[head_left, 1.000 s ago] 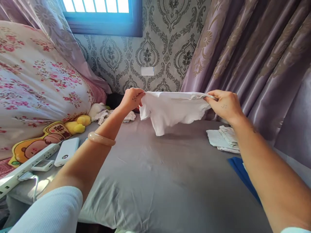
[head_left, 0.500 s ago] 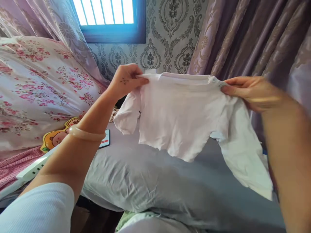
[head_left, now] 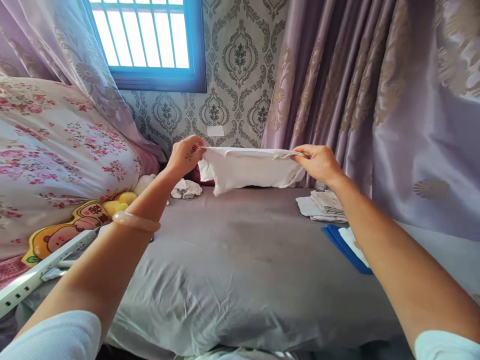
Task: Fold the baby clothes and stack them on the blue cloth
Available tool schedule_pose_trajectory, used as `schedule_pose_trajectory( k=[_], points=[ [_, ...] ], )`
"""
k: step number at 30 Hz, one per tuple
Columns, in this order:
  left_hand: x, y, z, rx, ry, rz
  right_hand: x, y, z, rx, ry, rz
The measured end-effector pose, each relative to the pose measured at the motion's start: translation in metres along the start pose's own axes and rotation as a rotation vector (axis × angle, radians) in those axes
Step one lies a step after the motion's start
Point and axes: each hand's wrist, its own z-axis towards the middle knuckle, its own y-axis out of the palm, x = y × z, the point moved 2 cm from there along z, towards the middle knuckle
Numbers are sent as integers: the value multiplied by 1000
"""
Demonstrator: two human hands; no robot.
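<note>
A small white long-sleeved shirt is stretched out in the air between my two hands, over the far part of the grey bed sheet. My left hand pinches one shoulder end of its top edge. At the opposite shoulder, my right hand grips the same edge between thumb and fingers. The body of the shirt looks foreshortened, its lower edge swung away from me. Its sleeves are mostly hidden behind it.
Folded clothes and a blue and white folded piece lie at right. Crumpled white cloth sits far left. A power strip, a cartoon cushion and floral bedding line the left side.
Both hands have moved forward, away from me, carrying the shirt, which has swung from hanging down to nearly flat. My view has shifted, showing the folded clothes at right.
</note>
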Motion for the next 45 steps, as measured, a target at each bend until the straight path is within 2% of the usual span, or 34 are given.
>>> schedule_pose_trajectory(
  k=[4,7,9,11,14,17,21,23,25,28,31,37,41,45],
  points=[
    [-6,-10,-5,-66,-49,-203,4,-11,-3,-183,148,364],
    [0,-25,-2,-110,-82,-272,3,-19,2,-281,286,533],
    [3,-33,3,-110,-127,-261,5,-17,8,-322,377,615],
    [-1,-31,7,-127,-171,-251,12,-4,15,-361,430,670],
    [-28,2,8,-255,-194,-275,37,38,19,-457,452,679],
    [-76,67,-5,-437,-180,-328,78,101,6,-575,471,621],
    [-139,162,-46,-569,-325,-294,130,181,-31,-641,489,480],
    [-158,198,-66,-594,-356,-249,147,210,-49,-649,488,338],
    [-169,223,-80,-595,-388,-213,157,230,-61,-652,458,201],
    [-177,243,-88,-577,-419,-166,164,244,-67,-654,414,101],
    [-180,248,-86,-559,-412,-119,164,247,-64,-670,346,-46],
    [-169,251,-70,-619,-243,273,163,257,-59,-770,263,-416],
    [-165,266,-65,-676,-165,444,169,271,-67,-812,236,-481],
    [-173,284,-69,-755,-214,402,182,285,-77,-859,303,-469]
  ],
)
